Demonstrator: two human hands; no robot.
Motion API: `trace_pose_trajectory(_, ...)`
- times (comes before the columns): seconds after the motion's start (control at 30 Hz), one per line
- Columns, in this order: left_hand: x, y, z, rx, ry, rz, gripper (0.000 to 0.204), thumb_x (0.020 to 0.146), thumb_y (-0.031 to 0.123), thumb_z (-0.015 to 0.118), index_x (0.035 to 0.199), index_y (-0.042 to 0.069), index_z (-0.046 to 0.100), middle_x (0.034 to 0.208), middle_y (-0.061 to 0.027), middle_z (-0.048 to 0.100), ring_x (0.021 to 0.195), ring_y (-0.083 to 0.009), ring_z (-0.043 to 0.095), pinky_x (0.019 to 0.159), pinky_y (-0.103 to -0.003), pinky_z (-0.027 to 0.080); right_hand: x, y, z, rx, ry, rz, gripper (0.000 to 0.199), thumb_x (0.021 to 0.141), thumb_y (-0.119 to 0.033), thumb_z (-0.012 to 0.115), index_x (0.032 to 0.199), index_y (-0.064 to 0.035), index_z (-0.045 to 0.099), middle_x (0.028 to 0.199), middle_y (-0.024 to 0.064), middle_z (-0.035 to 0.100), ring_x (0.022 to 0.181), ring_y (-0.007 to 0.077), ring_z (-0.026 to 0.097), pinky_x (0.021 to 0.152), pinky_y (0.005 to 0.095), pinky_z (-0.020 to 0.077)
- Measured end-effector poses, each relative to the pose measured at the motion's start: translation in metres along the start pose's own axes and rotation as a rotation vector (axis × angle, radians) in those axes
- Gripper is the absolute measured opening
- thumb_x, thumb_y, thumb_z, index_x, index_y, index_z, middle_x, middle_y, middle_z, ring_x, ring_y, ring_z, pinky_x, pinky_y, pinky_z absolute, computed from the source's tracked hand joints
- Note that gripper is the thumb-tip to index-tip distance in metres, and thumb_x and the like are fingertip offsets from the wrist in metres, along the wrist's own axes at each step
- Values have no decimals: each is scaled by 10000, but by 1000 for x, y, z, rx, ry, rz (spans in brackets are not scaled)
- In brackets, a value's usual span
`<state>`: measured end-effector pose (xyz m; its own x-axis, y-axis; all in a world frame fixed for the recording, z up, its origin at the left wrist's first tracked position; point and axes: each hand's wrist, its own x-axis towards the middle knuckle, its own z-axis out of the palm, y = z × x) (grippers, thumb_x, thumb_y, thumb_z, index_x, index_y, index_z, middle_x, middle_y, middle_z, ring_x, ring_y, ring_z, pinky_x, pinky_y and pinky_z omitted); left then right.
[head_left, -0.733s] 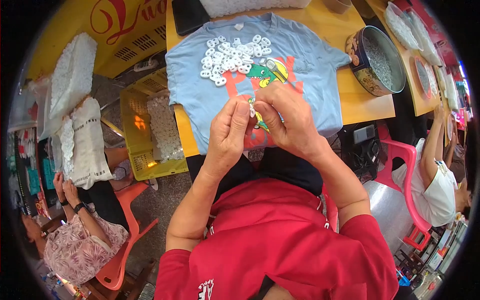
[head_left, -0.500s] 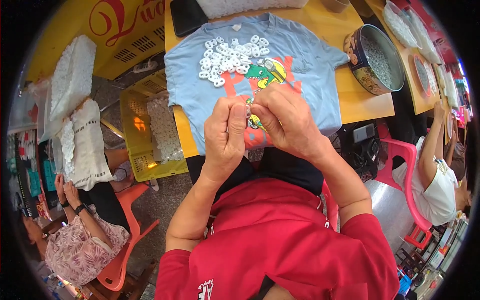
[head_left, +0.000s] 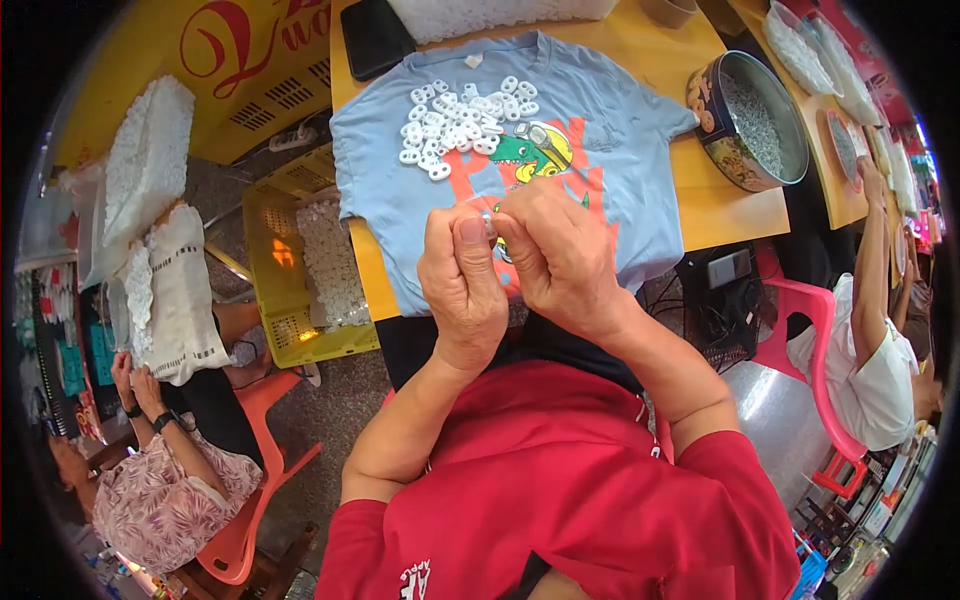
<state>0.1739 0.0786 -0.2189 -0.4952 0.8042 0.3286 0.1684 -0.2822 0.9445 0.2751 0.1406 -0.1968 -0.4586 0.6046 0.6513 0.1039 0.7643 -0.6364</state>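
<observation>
Both my hands meet over the front of a blue printed T-shirt [head_left: 375, 160] spread on the table. The thumb and fingers of my left hand [head_left: 463, 285] are closed on a small whitish piece [head_left: 489, 227], mostly hidden by the fingertips. My right hand [head_left: 570, 262] pinches the same piece from the other side, its fingers curled. Beyond the hands lies a loose pile of white plastic pieces [head_left: 462, 120], each a rounded oblong with two holes. To the right stands a round tin [head_left: 708, 118] holding many small shiny metal parts [head_left: 752, 125].
A black flat object [head_left: 376, 38] and a container of white pieces [head_left: 480, 14] sit at the table's far side. A yellow crate [head_left: 275, 255] stands on the floor at left. Co-workers sit on both sides, one on an orange chair [head_left: 262, 440], one on a pink chair [head_left: 815, 310].
My hands have shifted slightly, still pinched together on the small piece. The co-worker at right has raised an arm toward the table there.
</observation>
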Motion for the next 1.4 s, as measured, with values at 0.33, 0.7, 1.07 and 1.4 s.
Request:
trace_pose_trajectory(0.33,7,-18,-7,-6,-134,-138,240,1035,183,435,853,32,475,676,0,445,605,-77,362,524,-264,339,-7,19,-1,22,-133,163,81,921,-57,584,874,6,566,737,104,545,639,270,539,586,348,436)
trace_pose_trajectory(0.7,7,-1,-17,-26,-179,-108,242,1028,160,437,827,31,476,643,2,433,598,-68,346,515,-266,331,5,16,-21,136,-311,144,126,944,-110,566,893,5,559,770,117,550,700,291,548,624,361,447)
trace_pose_trajectory(1.07,-3,1,-11,36,-89,28,220,1024,142,428,847,22,478,646,-32,476,554,-113,400,504,-282,357,-5,6,-10,40,-239,20,97,921,-53,573,861,8,529,751,127,527,660,305,532,575,373,425)
trace_pose_trajectory(1.4,6,-6,-10,44,-188,-85,266,1036,198,423,842,27,482,673,-25,500,608,-90,444,558,-260,396,-14,14,4,69,-149,113,113,951,-68,532,858,-4,529,715,117,479,625,290,496,582,357,418)
